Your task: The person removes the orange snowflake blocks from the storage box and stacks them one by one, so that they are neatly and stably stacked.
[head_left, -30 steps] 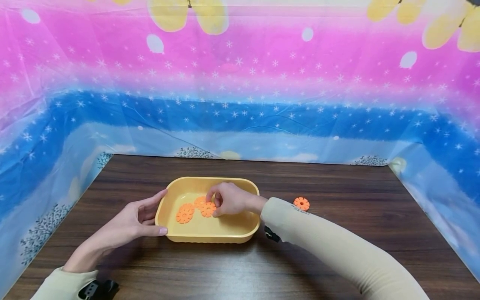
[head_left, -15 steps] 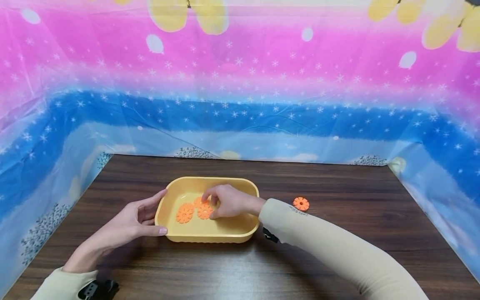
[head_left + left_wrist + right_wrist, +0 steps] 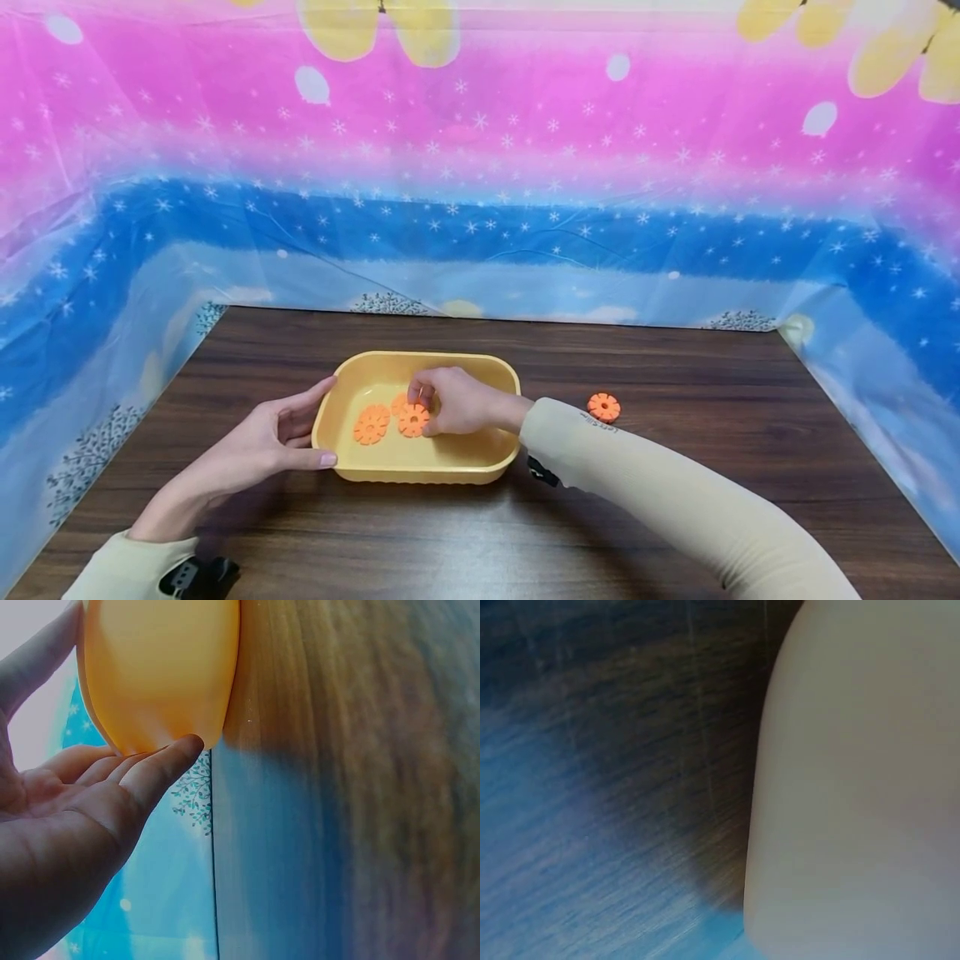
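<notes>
A yellow plastic tub (image 3: 450, 458) sits on the dark wooden table in the head view. My left hand (image 3: 258, 437) holds its left end, thumb at the near corner and fingers at the far one. The left wrist view shows those fingers (image 3: 161, 769) against the tub's outer wall (image 3: 157, 675). Inside the tub my right hand (image 3: 457, 404) pinches an orange notched disc (image 3: 412, 421) between thumb and fingers. Behind that disc another orange disc (image 3: 397, 404) is partly covered. To the left, overlapping orange discs (image 3: 371, 425) lie on the tub's floor. The right wrist view does not show the hand.
Right of the tub, past the right forearm, an orange disc stack (image 3: 603, 407) rests on the table (image 3: 675, 375). A patterned pink and blue cloth (image 3: 480, 192) hangs round the back and sides. A pale blurred surface (image 3: 855, 787) fills the right wrist view's right half.
My right hand has shifted slightly left and then a little back right with the pinched disc, which now shows its face and hole more plainly. The left hand keeps its place on the tub.
</notes>
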The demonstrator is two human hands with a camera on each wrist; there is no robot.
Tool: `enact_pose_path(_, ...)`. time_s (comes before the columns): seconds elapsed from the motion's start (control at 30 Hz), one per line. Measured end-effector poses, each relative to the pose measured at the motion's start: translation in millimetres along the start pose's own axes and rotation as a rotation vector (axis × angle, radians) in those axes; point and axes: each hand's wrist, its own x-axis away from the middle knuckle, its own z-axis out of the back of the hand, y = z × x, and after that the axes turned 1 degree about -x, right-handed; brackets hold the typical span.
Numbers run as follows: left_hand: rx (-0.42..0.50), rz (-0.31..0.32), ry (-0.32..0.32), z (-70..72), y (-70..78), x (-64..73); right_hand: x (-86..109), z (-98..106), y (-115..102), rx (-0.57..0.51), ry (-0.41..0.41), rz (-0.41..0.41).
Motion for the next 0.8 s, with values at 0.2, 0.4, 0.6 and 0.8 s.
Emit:
enact_pose_path(0.2, 0.006, -0.001, -0.006, 0.1, 0.9, -0.8, 1.7, 1.4, 0.6, -0.025, -0.017, -0.01)
enact_pose_path(0.4, 0.011, 0.001, -0.005, -0.4, 1.0, 0.2, 1.7, 0.5, 1.8, -0.037, -0.015, -0.011)
enact_pose_path(0.6, 0.006, -0.001, -0.008, -0.3, 1.0, 0.2, 3.5, 1.9, 1.8, -0.048, -0.008, -0.015)
enact_pose_path(0.8, 0.006, -0.005, -0.005, 0.4, 0.0, 0.4, 6.1, 4.4, 1.1, -0.055, 0.0, -0.012)
